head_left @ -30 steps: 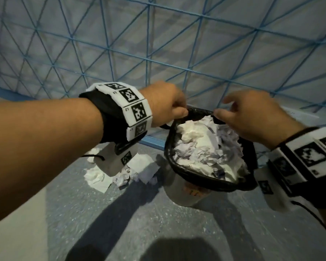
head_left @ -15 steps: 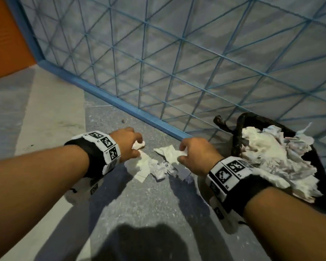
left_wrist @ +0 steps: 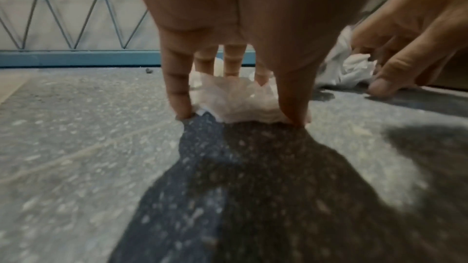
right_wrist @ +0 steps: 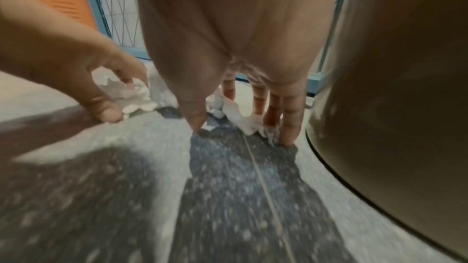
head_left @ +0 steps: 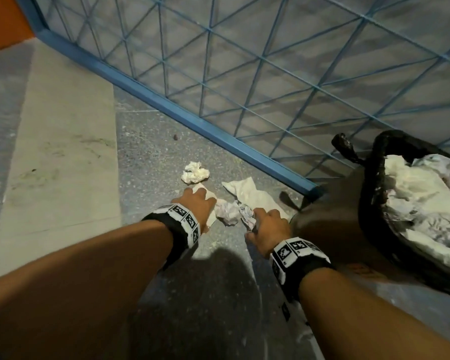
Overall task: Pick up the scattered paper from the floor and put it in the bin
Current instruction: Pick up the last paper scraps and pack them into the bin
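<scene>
Paper's still on the floor (head_left: 166, 157). Under the left hand (head_left: 196, 203): a flat sheet (left_wrist: 235, 99), fingers spread and fingertips (left_wrist: 178, 107) down on the floor at its edges, thumb on the other side. Fingers bracket the sheet but aren't curled under it; not lifted yet. Under the right hand (head_left: 268, 229): a second sheet (head_left: 252, 194) plus a printed wad (head_left: 244, 213) touching its fingers. Right-wrist view shows that hand also spread wide, fingertips (right_wrist: 287, 137) on the floor over a sheet edge, nothing gripped. Between the hands: another wad (head_left: 227, 213). Just beyond the left hand: a white ball (head_left: 195, 172), untouched.

Bin (head_left: 369, 193) sits right beside the right hand, already heaped with paper (head_left: 421, 193).

Step, as I read it: gather/grasp, both hands at once.

Next move needs: rake fingers inward to bunch each sheet, since flat paper on a hard floor gives no edge to pinch. Then close, lift, swing right to the bin. Drop it well inside the rim, as the pile is high and bits could slide off. The white ball needs another pass.
</scene>
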Available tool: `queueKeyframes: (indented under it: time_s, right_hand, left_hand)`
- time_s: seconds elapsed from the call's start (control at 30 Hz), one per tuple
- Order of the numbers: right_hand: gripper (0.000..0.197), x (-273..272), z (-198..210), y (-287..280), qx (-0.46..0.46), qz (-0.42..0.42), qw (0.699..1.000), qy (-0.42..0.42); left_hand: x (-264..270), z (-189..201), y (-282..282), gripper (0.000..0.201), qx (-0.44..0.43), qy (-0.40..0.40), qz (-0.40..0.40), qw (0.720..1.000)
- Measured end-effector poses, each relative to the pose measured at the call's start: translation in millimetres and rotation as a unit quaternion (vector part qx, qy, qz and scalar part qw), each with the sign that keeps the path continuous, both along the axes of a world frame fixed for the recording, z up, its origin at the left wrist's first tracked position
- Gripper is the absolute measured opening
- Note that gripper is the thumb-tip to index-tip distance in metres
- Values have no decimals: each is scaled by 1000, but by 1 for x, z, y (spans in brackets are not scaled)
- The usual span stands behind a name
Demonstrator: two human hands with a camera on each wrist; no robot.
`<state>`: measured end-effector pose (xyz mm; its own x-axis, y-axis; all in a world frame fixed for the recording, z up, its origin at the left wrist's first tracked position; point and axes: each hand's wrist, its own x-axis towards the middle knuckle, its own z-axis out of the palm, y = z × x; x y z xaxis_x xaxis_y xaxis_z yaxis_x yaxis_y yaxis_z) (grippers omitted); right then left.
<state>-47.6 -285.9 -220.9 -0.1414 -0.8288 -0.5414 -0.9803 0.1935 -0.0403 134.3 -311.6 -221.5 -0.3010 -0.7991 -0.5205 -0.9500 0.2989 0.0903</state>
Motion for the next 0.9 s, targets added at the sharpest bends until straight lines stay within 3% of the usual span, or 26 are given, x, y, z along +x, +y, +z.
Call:
queueKeyframes:
  time_s: [0.07,0.17,0.3,0.47,0.57,0.67,0.8,0.9]
  right_hand:
    - [38,-5,-5,8,-30,19,999,7]
    - [24,-10,-9,19,-63,37,997,3]
    - [24,-13,-4,31,-38,46,998,-3]
    - [23,-7,18,48,-7,129,991,-20]
    - [24,-4,54,53,-24,166,985,-47]
    - [24,-5,108,54,-76,173,978,-93]
    - [16,-17,193,62,-185,155,961,-137]
    - [12,-48,260,73,-282,110,942,-147]
  left_hand:
    - [2,-4,5,39,-23,27,3,999]
    - [8,-8,14,30,-19,40,7,999]
    - [13,-1,23,29,15,-9,-25,1000]
    - [38,32,27,24,73,-50,-80,993]
    - [47,71,24,22,57,-68,-97,991]
    - [47,125,15,21,-20,-47,-101,994]
    - [30,208,5,19,-160,61,-72,983]
    - [-4,267,4,20,-268,159,-80,947]
